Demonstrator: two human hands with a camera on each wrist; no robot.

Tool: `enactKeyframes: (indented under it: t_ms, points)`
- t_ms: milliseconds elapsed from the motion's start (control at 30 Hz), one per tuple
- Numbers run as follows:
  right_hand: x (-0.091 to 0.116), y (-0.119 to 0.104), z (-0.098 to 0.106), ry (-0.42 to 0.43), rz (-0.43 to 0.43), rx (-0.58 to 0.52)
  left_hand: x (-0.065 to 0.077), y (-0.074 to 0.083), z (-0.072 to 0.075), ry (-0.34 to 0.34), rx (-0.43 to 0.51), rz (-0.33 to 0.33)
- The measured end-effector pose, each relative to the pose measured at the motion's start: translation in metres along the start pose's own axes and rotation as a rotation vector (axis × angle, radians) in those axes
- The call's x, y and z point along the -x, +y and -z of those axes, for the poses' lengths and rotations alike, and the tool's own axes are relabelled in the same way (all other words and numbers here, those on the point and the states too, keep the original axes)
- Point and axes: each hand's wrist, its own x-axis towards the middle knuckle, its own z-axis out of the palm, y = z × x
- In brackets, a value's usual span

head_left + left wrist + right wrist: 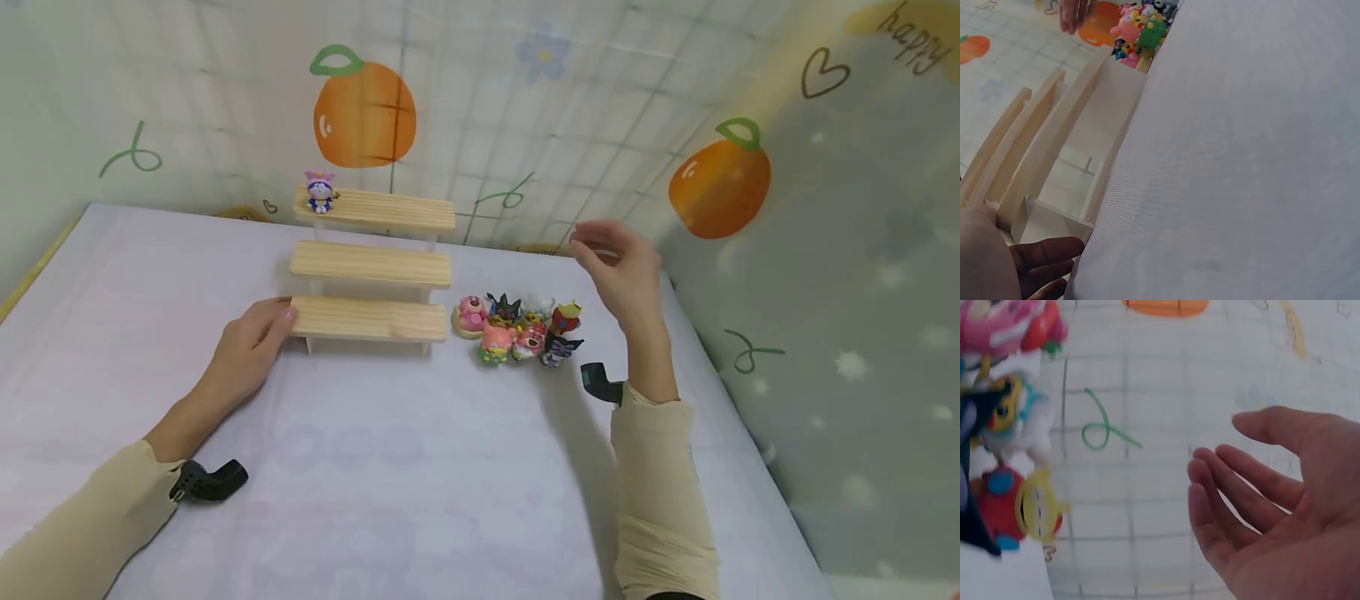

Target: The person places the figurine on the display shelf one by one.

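Three-tier wooden stand [371, 263] on pale surface [360, 500]; one figurine [320, 193] at left end of top tier [397, 211]. Left hand [251, 342] holds left end of bottom tier [367, 319] between thumb and fingers, probably steadying it. Seven figurines [528, 342] clustered just right of stand, seemingly for easy reach. Right hand [621, 268] raised to their right, empty, fingers loosely curved, thumb apart.

We see a three-tiered stand [367, 320] of pale, grained wooden planks, upright on the counter [390, 467]. A small pink-and-blue figurine [319, 193] stands at the left end of its top plank. Just right of the lowest plank, a tight cluster of colourful figurines [497, 340] occupies the counter; we count seven, though overlap makes this tentative.
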Motion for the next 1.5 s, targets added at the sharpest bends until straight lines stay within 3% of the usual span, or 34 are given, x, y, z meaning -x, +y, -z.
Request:
enactKeyframes:
  t_ms: [133, 333, 567, 833, 1033, 1300, 1500]
  points:
    - [-0.002, 0.014, 0.01, -0.094, 0.001, 0.03, 0.0, -0.002, 0.0, 0.0, -0.001, 0.003]
    - [-0.005, 0.041, 0.02, -0.387, -0.005, 0.026, 0.0, -0.003, 0.002, -0.004, -0.012, 0.01]
    - [-0.005, 0.063, 0.024, -0.642, -0.072, 0.019, 0.0, -0.002, 0.002, 0.0, -0.01, 0.007]
    - [-0.003, 0.072, 0.016, -0.743, -0.149, 0.105, -0.001, 0.0, 0.002, -0.004, -0.018, 0.009]
    - [-0.001, 0.075, 0.015, -0.703, -0.089, 0.154, -0.001, 0.001, 0.0, 0.002, -0.018, 0.001]
    - [-0.001, 0.067, 0.027, -0.416, -0.059, 0.17, -0.001, 0.002, 0.001, -0.001, -0.021, -0.001]
    - [-0.001, 0.052, 0.03, -0.3, -0.054, 0.062, -0.001, 0.002, 0.001, -0.001, -0.022, -0.001]
